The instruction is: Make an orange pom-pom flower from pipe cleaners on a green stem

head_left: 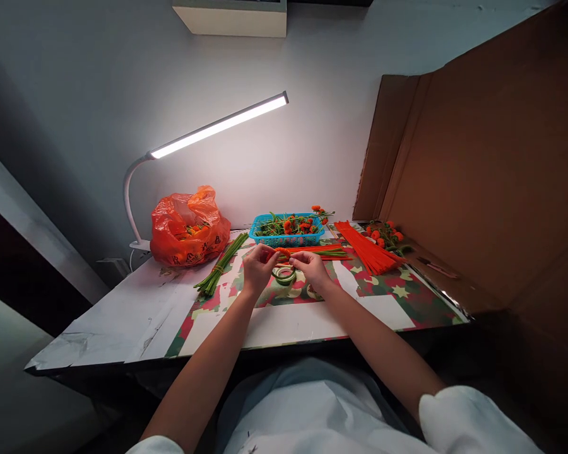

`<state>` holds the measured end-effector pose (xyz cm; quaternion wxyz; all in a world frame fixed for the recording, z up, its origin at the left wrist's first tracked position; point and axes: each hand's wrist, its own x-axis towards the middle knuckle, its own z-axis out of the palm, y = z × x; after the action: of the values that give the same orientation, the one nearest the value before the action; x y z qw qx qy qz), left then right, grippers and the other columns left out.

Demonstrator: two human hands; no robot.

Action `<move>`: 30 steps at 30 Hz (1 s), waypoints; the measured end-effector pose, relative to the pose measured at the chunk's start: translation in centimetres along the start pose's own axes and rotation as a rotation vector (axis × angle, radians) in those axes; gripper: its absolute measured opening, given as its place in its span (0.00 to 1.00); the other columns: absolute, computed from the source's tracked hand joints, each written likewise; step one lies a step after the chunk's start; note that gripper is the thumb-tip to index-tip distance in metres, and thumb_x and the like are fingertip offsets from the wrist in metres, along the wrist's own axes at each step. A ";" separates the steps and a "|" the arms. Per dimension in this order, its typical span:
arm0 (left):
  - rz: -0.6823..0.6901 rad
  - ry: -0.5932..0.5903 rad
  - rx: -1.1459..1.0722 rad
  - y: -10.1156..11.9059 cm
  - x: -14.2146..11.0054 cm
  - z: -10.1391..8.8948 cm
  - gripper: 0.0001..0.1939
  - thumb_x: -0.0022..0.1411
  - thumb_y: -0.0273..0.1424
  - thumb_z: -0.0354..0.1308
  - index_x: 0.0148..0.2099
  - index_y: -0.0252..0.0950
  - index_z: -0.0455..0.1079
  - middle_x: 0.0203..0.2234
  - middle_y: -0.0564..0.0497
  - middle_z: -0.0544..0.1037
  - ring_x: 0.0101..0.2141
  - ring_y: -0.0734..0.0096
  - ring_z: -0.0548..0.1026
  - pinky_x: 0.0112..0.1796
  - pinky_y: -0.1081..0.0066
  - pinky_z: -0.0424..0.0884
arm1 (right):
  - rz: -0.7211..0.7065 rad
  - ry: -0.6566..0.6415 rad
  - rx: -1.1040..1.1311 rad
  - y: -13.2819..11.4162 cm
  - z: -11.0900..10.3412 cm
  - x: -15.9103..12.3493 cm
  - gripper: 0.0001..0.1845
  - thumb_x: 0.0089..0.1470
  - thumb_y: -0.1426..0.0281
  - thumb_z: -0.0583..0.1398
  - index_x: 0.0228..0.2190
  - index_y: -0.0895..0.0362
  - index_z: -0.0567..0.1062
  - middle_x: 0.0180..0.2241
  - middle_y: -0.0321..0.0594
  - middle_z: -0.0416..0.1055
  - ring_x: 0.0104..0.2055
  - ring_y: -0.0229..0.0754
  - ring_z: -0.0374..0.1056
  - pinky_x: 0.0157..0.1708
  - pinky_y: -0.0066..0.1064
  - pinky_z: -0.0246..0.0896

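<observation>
My left hand (258, 266) and my right hand (311, 268) meet above the table's middle, fingers pinched. Between their fingertips is a short, fuzzy orange pipe cleaner (283, 252), apparently curled or bunched; its exact shape is too small to make out. Just beneath it on the tabletop lies a roll of green tape (284, 275). Behind my hands, loose orange and green pipe cleaners (329, 252) are laid sideways. To the left rests a tied bundle of green stems (221, 265), and to the right a fanned bunch of orange pipe cleaners (366, 249).
A blue basket (286, 240) holds orange flowers on green stems. An orange plastic bag (189, 230) stands back left beside a lit desk lamp (220, 126). More orange flowers (383, 236) lie back right, near a tall cardboard panel (483, 157) and a slim tool (438, 268).
</observation>
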<state>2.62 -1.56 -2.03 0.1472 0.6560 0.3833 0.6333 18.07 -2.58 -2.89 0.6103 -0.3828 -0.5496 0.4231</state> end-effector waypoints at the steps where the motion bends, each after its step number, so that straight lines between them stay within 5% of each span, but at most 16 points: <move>1: 0.004 0.004 0.006 0.0 0.0 0.0 0.09 0.54 0.36 0.64 0.29 0.37 0.69 0.17 0.58 0.70 0.18 0.77 0.67 0.21 0.77 0.63 | 0.009 -0.003 0.012 0.0 0.0 0.0 0.16 0.36 0.59 0.67 0.25 0.57 0.76 0.25 0.39 0.75 0.26 0.41 0.70 0.30 0.34 0.67; 10: 0.073 -0.078 0.004 -0.1 -0.2 0.1 0.10 0.55 0.35 0.63 0.28 0.37 0.68 0.17 0.58 0.70 0.18 0.77 0.68 0.20 0.77 0.65 | 0.008 0.068 0.010 0.1 -0.2 0.0 0.16 0.37 0.58 0.67 0.24 0.58 0.76 0.23 0.39 0.75 0.25 0.39 0.68 0.29 0.32 0.66; 17: 0.095 -0.018 0.062 0.8 0.0 -0.2 0.09 0.55 0.35 0.63 0.28 0.38 0.68 0.18 0.57 0.70 0.19 0.77 0.67 0.22 0.76 0.64 | -0.043 0.180 -0.063 0.6 -0.2 0.3 0.15 0.39 0.59 0.65 0.25 0.58 0.74 0.27 0.41 0.76 0.30 0.42 0.71 0.30 0.32 0.67; 30: 0.079 -0.129 0.000 0.7 -0.1 -0.1 0.09 0.54 0.33 0.63 0.27 0.37 0.68 0.17 0.58 0.71 0.18 0.77 0.68 0.21 0.77 0.64 | -0.269 0.191 -0.310 -1.0 -0.6 -0.4 0.06 0.47 0.70 0.57 0.25 0.55 0.74 0.28 0.40 0.72 0.33 0.44 0.68 0.36 0.34 0.63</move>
<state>2.77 -2.08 -1.62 0.1464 0.7101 0.3466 0.5951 18.72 -3.31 -2.14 0.6444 -0.4336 -0.5938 0.2102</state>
